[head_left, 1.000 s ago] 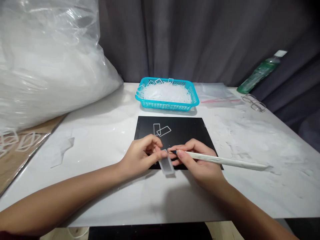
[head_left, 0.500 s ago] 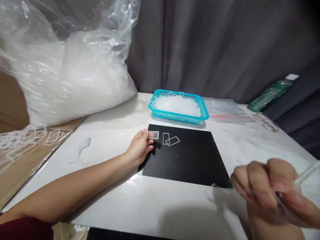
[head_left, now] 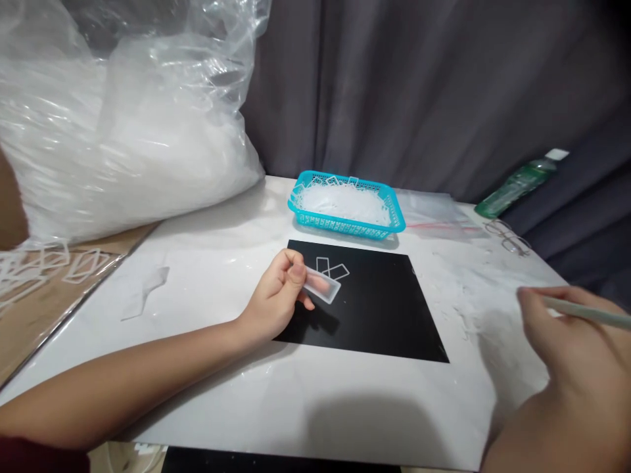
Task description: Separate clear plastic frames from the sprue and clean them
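Pinched between the thumb and fingers of my left hand (head_left: 283,292) is a small translucent rectangular piece (head_left: 323,286), tilted above a black mat (head_left: 374,315). Two thin white rectangular frames (head_left: 337,271) lie on the mat just behind it, partly hidden by the piece. My right hand (head_left: 572,335), at the right edge and slightly blurred, is closed around a pale thin stick (head_left: 591,311) over the white table (head_left: 236,401).
Behind the mat stands a blue basket (head_left: 345,226) full of white pieces. A large clear plastic bag (head_left: 148,144) fills the back left. White frames (head_left: 83,265) lie on cardboard at left. A green bottle (head_left: 520,187), glasses (head_left: 507,238) and flat plastic bags (head_left: 434,210) are at back right.
My left hand has moved slightly nearer with the translucent piece, which now tilts down to the right. My right hand has turned and shifted right with the stick. The view has shifted slightly.
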Available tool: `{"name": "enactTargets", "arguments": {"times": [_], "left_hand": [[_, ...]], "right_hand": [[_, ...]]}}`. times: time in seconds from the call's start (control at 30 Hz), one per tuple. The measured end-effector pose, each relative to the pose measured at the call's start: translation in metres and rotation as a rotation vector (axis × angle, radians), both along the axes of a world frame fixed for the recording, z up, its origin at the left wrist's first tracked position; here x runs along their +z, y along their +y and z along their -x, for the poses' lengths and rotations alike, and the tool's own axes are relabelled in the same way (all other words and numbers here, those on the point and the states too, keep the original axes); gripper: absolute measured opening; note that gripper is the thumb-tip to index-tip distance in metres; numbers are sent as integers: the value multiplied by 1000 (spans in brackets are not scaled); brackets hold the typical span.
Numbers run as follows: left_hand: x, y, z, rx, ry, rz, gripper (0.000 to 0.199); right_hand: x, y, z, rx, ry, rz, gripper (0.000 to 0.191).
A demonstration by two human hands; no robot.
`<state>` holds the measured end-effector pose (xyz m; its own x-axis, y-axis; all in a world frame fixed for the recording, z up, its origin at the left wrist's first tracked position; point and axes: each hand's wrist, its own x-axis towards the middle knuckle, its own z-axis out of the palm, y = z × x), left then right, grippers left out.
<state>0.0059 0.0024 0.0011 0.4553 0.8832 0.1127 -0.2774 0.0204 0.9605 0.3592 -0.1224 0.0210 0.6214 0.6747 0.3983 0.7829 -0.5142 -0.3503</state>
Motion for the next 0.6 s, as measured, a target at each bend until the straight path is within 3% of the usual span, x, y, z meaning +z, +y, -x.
{"name": "enactTargets", "arguments": {"times": [0.07,0.13,0.2,0.27,0.3,0.37,0.47,0.53,0.6], "left_hand": [[2,-3,1,-30,-3,-22,35],[4,-5,1,-51,-6,-40,36],[4,-7,1,-62,0,-65,35],[2,-8,1,-92,47,-101,33],[0,-7,1,-130,101,-123,31],[-5,-3,1,-265,285,-202,25],[-14,9,3,-408,679,-523,18],[-18,20,6,-324,887,-831,22],[-19,32,11,-225,946,-1077,26]], "right_hand": [[4,1,1,-140,-22,118,17],[7,9,21,-113,10,55,16],[6,20,53,42,151,-159,15],[0,29,90,368,496,-388,19],[-4,33,106,519,692,-388,18],[-13,38,132,674,903,-303,16],[-25,41,152,776,1041,-64,17],[-30,41,157,796,1117,57,19],[-33,42,160,787,1168,108,21]]}}
